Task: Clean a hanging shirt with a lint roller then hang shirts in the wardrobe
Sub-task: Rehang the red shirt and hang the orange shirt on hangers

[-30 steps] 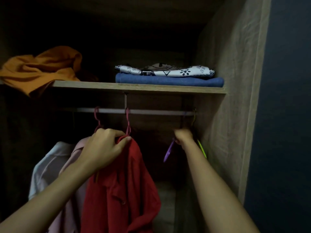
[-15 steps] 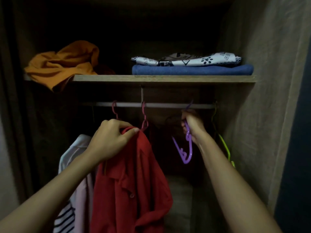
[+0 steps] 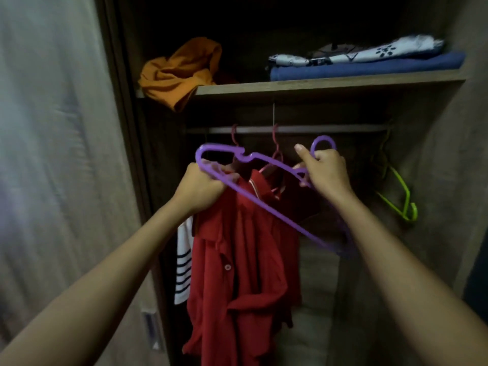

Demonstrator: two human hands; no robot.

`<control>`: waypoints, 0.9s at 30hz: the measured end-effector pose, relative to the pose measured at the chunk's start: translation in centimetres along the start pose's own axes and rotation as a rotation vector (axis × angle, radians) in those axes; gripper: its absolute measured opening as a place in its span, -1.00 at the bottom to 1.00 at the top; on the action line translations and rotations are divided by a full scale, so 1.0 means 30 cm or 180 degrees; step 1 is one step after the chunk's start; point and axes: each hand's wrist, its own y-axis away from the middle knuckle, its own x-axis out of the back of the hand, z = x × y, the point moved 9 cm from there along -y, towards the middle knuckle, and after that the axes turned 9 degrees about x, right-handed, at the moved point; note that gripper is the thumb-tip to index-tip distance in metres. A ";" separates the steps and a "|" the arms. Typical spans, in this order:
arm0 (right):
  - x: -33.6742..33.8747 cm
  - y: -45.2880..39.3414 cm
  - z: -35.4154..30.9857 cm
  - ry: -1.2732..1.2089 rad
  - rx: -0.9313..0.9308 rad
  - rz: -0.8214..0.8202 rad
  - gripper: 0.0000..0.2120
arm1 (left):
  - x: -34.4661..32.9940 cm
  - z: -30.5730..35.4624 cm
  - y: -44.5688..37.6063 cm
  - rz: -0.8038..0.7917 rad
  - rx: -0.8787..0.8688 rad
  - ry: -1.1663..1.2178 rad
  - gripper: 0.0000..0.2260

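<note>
A red shirt [image 3: 245, 260] hangs in front of the open wardrobe, bunched at its collar in my left hand [image 3: 203, 183]. A purple plastic hanger [image 3: 250, 196] lies tilted across the shirt's top. My right hand [image 3: 326, 170] grips the hanger at the neck just below its hook, and the hanger's left end crosses my left hand's fingers. Behind, the metal rail [image 3: 303, 129] carries two red hanger hooks. No lint roller is in view.
A striped shirt [image 3: 183, 262] hangs left of the red one. A green hanger [image 3: 398, 196] hangs at the rail's right end. On the shelf [image 3: 317, 84] lie an orange garment [image 3: 179, 72] and folded blue and patterned cloth [image 3: 364, 63]. The wardrobe door [image 3: 66, 154] stands at left.
My right hand has taken the purple hanger off the rail and brought it left over the red shirt. The view has shifted left.
</note>
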 end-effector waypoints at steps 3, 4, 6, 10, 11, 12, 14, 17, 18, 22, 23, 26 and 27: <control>-0.045 0.078 -0.040 -0.0978 -0.0383 0.0196 -0.55 | 0.036 -0.051 0.049 0.0015 0.0263 -0.0074 -0.84; -0.058 0.107 -0.056 -0.1263 -0.0492 0.0334 -0.56 | 0.040 -0.065 0.064 -0.0039 0.0295 0.0000 -0.83; -0.092 0.170 -0.094 -0.1955 -0.0721 0.0680 -0.55 | 0.052 -0.097 0.092 -0.0143 0.0401 0.0226 -0.82; -0.168 0.286 -0.191 -0.2913 -0.0824 0.1217 -0.49 | 0.097 -0.115 0.154 -0.0313 0.0485 0.0798 -0.76; -0.185 0.309 -0.202 -0.2868 -0.0778 0.1282 -0.48 | 0.110 -0.112 0.171 -0.0377 0.0497 0.0951 -0.79; -0.200 0.333 -0.211 -0.2721 -0.0740 0.1303 -0.48 | 0.123 -0.110 0.190 -0.0465 0.0532 0.1106 -0.82; -0.249 0.377 -0.197 -0.2397 -0.0701 0.1211 -0.47 | 0.151 -0.113 0.227 -0.0650 0.0622 0.1376 -0.77; -0.310 0.459 -0.155 -0.1620 -0.0608 0.0925 -0.40 | 0.229 -0.131 0.274 -0.0628 0.0686 0.1688 -0.70; -0.314 0.484 -0.140 -0.1321 -0.0583 0.0842 -0.42 | 0.264 -0.143 0.286 -0.0533 0.0717 0.1779 -0.74; -0.264 0.537 -0.133 -0.0733 -0.0350 0.0682 -0.61 | 0.397 -0.238 0.326 -0.0200 0.0922 0.1643 -0.83; -0.248 0.533 -0.141 -0.0508 -0.0213 0.0642 -0.63 | 0.422 -0.259 0.337 -0.0112 0.0875 0.1334 -0.82; -0.237 0.502 -0.181 0.0257 0.0204 0.0283 -0.60 | 0.448 -0.261 0.368 0.0004 0.0463 0.0043 -0.77; -0.250 0.494 -0.201 0.0460 0.0314 0.0102 -0.56 | 0.443 -0.245 0.377 0.0027 0.0348 -0.0134 -0.77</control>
